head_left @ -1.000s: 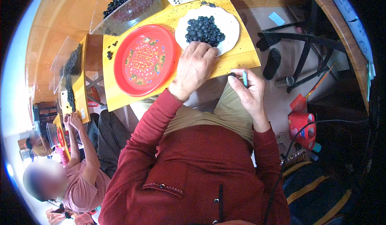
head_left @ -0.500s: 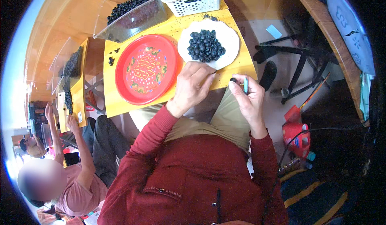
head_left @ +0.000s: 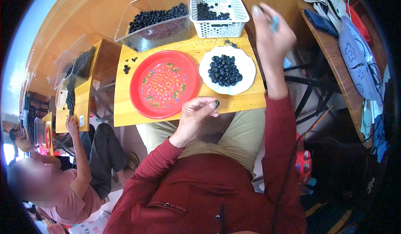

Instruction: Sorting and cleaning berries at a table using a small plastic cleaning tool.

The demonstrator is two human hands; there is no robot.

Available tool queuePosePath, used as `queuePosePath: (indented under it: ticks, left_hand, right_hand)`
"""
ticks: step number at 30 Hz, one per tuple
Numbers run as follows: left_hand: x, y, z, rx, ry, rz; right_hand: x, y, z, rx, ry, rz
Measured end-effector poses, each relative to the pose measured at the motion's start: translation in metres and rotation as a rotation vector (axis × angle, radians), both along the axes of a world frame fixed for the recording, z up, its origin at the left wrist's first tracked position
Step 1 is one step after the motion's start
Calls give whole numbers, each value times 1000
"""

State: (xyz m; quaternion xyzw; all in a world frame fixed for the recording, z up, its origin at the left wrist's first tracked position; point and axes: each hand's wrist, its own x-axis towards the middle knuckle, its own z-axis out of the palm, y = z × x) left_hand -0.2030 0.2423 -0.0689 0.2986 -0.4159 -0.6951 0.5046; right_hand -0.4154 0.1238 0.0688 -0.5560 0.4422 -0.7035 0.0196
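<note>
Piece: a dark round piece (head_left: 216, 103) is sitting at the left hand's fingertips, over the near edge of the tabletop; being small and smooth-looking, it could slip out under a loose or uneven pinch and roll off toward the lap.
Left hand: the left hand (head_left: 193, 119) is pinching that piece between thumb and forefinger, just beyond the tray's near right side; a careless swing left could be catching the rim.
Right hand: the right hand (head_left: 275, 37) is hanging raised at the far right, its fingers grasping a slim teal tool (head_left: 275, 23); blur is hiding whether they are also holding a piece.
Tool: it is sticking out of a hand held well away from the plate; a hasty return could be jabbing the left fingers if its end is sharp, which I cannot tell.
Plate: the white plate (head_left: 249, 76) is carrying a loose pile (head_left: 225, 70) near the tabletop's right edge; a bump from the right forearm could be scattering it.
Tray: the red tray (head_left: 138, 83) is lying left of the plate, close to the near edge; a sleeve pressing its rim could be tipping it.
Strays: a few pieces (head_left: 126, 69) are lying left of the tray, where a nudge could be rolling them off.
Far side: a clear bin (head_left: 163, 34) and a white basket (head_left: 221, 30) are standing on the tabletop (head_left: 125, 117), holding more pieces; crumbs (head_left: 231, 44) near the basket could be getting onto the plate if brushed.
</note>
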Motion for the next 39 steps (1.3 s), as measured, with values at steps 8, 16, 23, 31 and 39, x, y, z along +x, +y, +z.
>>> queuePosePath:
  ticks: [8,16,23,31,39]
  left_hand:
    - [12,-1,5,252,289,-28]
    - [14,-7,14,284,449,-91]
    - [15,-4,17,315,492,-92]
    - [18,4,14,260,481,-145]
    - [20,13,17,262,456,-146]
  right_hand:
    - [-4,-14,-62,520,129,264]
    - [57,99,-87,538,71,527]
    - [69,116,-99,438,14,538]
    - [76,131,-96,435,-81,546]
    - [77,143,-75,401,-96,490]
